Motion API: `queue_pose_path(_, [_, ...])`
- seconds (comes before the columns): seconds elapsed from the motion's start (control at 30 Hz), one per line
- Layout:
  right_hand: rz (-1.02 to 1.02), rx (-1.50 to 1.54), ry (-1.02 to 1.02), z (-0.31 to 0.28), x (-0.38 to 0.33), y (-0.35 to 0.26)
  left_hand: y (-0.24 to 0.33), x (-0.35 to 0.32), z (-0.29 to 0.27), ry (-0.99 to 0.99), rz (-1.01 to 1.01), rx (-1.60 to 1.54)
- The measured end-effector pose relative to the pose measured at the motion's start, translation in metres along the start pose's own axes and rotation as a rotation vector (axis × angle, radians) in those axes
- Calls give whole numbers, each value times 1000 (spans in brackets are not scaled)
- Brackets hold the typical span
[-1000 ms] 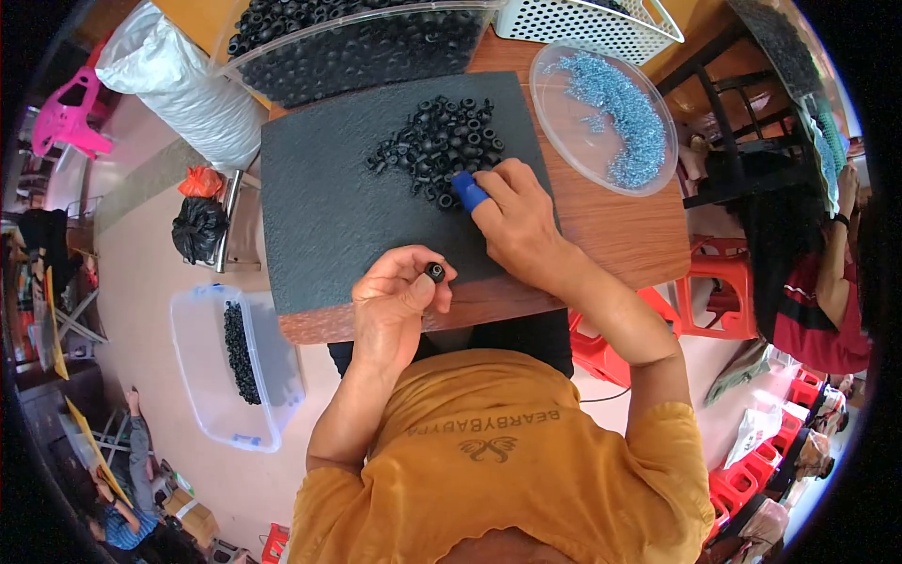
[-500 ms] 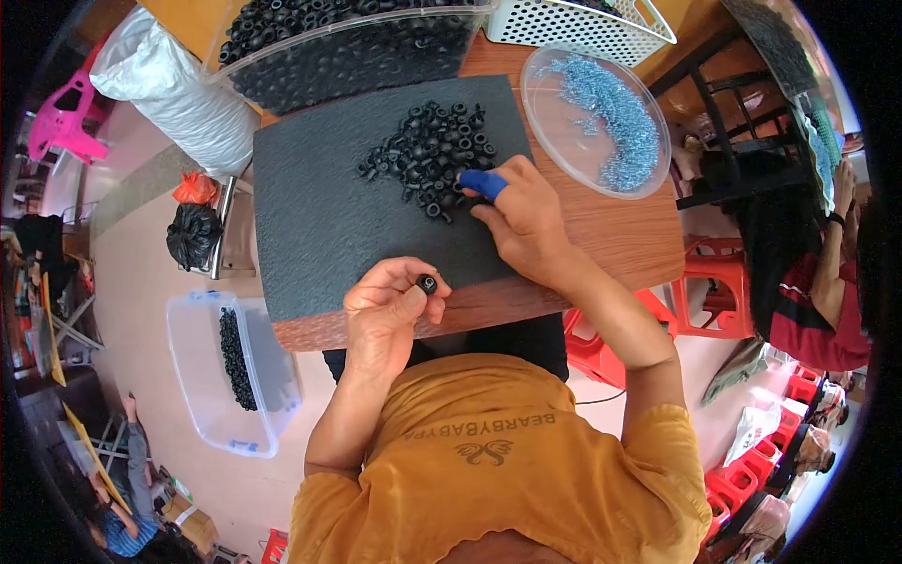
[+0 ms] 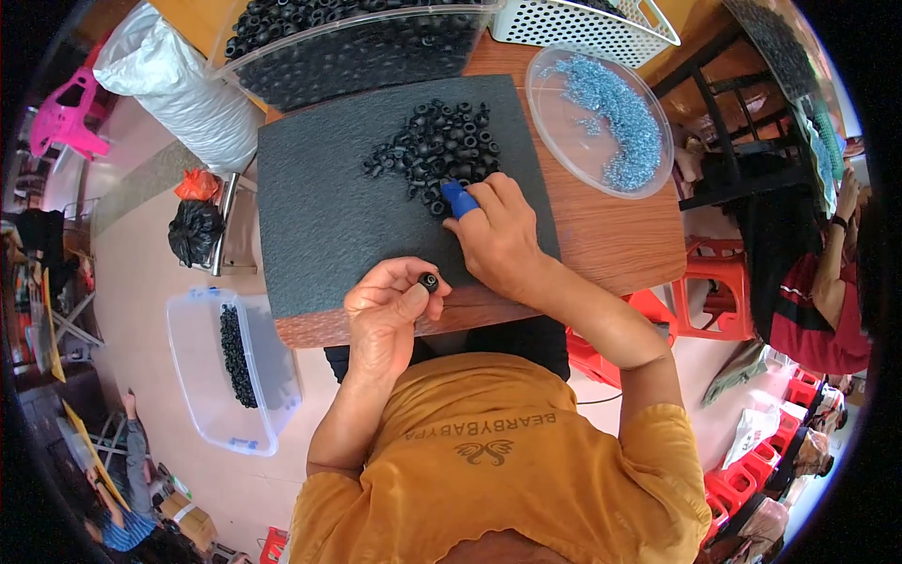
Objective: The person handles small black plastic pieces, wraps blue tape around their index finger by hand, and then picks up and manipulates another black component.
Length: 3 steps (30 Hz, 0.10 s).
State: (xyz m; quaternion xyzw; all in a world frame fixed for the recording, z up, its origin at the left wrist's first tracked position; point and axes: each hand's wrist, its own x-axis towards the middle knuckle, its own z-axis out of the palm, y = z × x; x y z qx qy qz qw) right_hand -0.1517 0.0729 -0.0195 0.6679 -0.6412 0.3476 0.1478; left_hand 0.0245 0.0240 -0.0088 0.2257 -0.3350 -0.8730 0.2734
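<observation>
My left hand (image 3: 387,310) is closed at the table's near edge, pinching a small black hollow cylindrical part (image 3: 428,281) between thumb and fingers, its round opening facing up. My right hand (image 3: 496,230) reaches over the dark mat (image 3: 315,211), a blue cover (image 3: 459,199) on its index finger. That fingertip touches the near edge of a loose pile of similar black parts (image 3: 442,143); the thumb sits a little apart from it. No part shows clearly gripped in the right hand, though the fingers partly hide what lies under them.
Beyond the mat stands a clear bin (image 3: 357,70) full of black parts, beside a white perforated basket (image 3: 583,33). A round clear lid (image 3: 554,132) with tiny blue pieces lies at right. On the floor are a clear box (image 3: 202,376), a white sack (image 3: 193,103) and red stools (image 3: 719,291).
My right hand has moved left along the near edge of the pile, its covered fingertip now against the parts there. My left hand stays still with its black part.
</observation>
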Motion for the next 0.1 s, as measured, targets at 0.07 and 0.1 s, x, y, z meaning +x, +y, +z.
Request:
queue_pose_path(0.07, [-82, -17, 25, 1, -1, -1, -1, -1, -2, 7, -4, 3])
queue_pose_path(0.1, [-84, -16, 24, 1, -1, -1, -1, -1, -2, 10, -5, 11])
